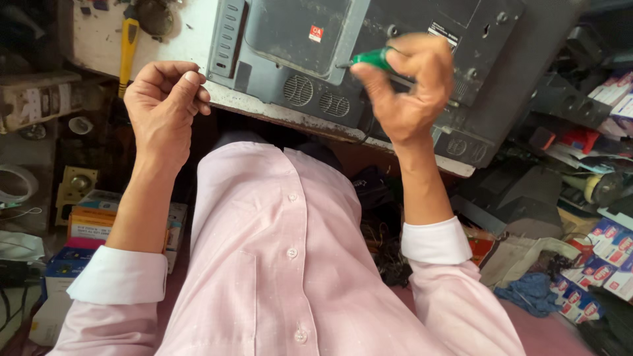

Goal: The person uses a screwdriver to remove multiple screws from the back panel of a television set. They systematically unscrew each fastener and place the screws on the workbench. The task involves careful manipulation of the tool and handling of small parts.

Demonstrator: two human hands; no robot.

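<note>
My right hand (pixel 407 86) grips a green-handled screwdriver (pixel 373 59), its tip pointing left over the grey back panel of a device (pixel 297 39) lying on the workbench. My left hand (pixel 165 99) is raised near the bench's front edge, its fingers curled and pinched together; whether something small sits between the fingertips I cannot tell. Both arms wear pink sleeves with white cuffs.
A yellow-handled tool (pixel 128 53) lies on the white, worn workbench (pixel 178 33) at the left. Stacked boxes (pixel 92 224) sit low on the left. Small red-and-white cartons (pixel 603 264) and a blue cloth (pixel 531 293) crowd the right side.
</note>
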